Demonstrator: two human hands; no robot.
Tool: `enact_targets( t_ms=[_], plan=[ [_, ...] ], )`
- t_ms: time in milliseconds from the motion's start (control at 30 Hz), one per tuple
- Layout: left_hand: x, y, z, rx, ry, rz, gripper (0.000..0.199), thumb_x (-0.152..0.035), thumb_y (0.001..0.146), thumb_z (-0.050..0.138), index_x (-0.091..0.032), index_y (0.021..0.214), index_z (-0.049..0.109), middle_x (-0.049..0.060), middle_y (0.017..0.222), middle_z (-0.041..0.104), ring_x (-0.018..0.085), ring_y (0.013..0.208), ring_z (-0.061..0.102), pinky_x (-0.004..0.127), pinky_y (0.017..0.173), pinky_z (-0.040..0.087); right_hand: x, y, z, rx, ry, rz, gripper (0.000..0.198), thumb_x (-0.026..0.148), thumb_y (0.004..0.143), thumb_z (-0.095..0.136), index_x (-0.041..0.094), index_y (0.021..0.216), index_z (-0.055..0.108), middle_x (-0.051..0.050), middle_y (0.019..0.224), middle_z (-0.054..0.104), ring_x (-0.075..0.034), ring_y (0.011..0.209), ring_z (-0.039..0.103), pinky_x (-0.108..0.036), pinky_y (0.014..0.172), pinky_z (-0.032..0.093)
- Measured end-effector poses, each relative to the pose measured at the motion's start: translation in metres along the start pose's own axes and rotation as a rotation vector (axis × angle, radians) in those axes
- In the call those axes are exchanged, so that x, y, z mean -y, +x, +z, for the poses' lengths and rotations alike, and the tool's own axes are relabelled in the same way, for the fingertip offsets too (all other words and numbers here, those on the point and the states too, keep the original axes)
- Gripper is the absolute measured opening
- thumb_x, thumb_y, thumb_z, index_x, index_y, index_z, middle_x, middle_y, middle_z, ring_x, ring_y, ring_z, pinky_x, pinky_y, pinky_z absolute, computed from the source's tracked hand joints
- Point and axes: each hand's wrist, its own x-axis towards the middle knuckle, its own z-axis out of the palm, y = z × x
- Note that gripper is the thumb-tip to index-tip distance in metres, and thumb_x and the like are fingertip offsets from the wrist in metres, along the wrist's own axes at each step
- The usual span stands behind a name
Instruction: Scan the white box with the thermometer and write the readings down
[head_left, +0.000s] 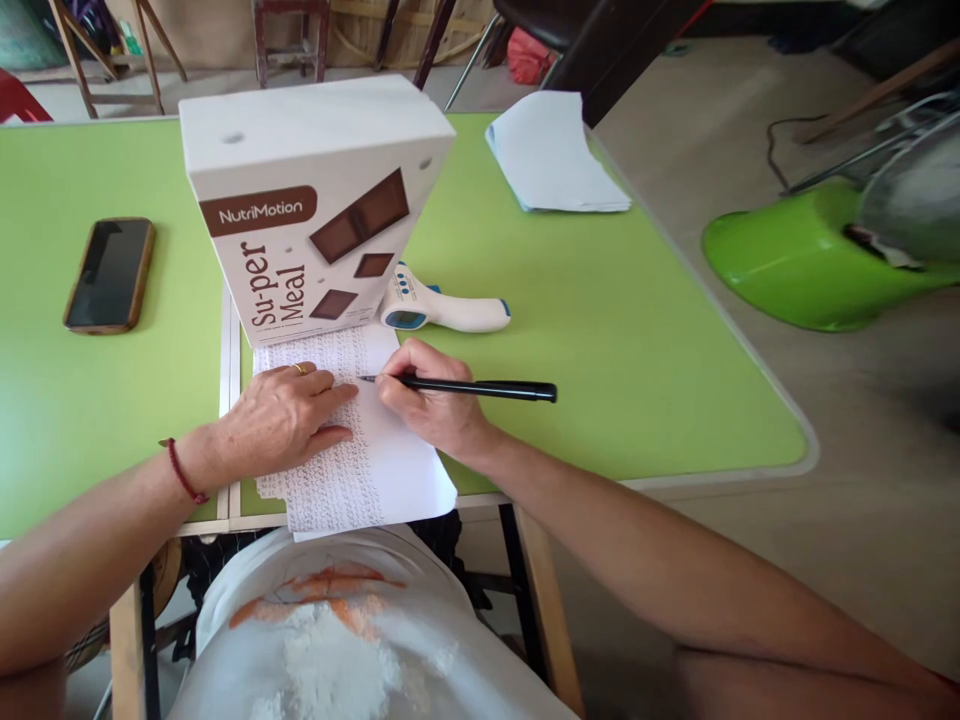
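Note:
Sheets of paper point(405, 480), covered on the left with dense handwriting, lie at the near edge of the table. My left hand point(289, 415) rests on them with its fingers stretched out, a ring on one finger. In my right hand point(435, 400) is a black pen point(517, 390), pinched near its tip, which points at the paper by the edge of the writing. A white NutriMotion box point(330, 240) stands upright behind the sheets, at their far edge. Right of the box lies a white and blue infrared thermometer point(457, 312), partly hidden by it.
A phone point(111, 275) lies on the green table point(637, 380) at the left. Folded white paper point(555, 155) sits near the far right edge. Beyond the table's right side stands a green plastic stool point(787, 260) with a clear container point(915, 190) on it.

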Motion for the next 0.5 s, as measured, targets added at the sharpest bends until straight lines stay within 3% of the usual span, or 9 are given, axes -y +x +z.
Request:
enact_targets(
  t_ms=[500],
  plan=[
    [0.0003, -0.0001, -0.001, -0.023, 0.004, 0.006, 0.038, -0.044, 0.103, 0.051, -0.013, 0.12, 0.065, 0.006, 0.086, 0.068, 0.023, 0.073, 0.063, 0.036, 0.059, 0.05, 0.0004, -0.0003, -0.0005, -0.028, 0.026, -0.034, 0.018, 0.018, 0.079, 0.056, 0.024, 0.068, 0.044, 0.006, 0.057, 0.052, -0.011, 0.048, 0.043, -0.024, 0.046, 0.036]
  ],
)
